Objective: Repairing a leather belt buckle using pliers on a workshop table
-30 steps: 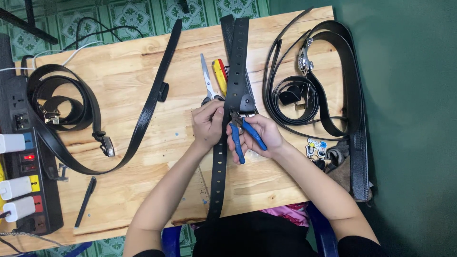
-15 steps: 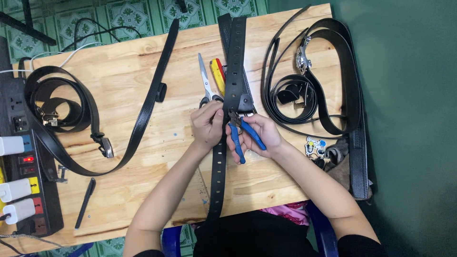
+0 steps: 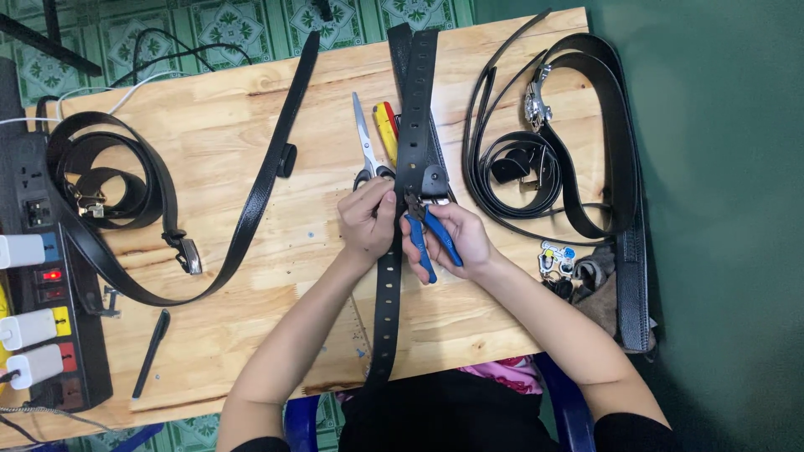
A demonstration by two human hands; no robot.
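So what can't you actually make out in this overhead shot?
- Pliers: the head view shows only blue handles in the right hand; the jaw tips are too small to tell.
- Black belt under the left hand: fingers cover the spot worked on.
- Power strip: cut by the left edge.
- Key bunch: too small.

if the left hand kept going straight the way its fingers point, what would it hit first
Probably the scissors: the left hand pinches the black belt with fingers pointing up the table, just below the scissor handles. Depth is unclear.
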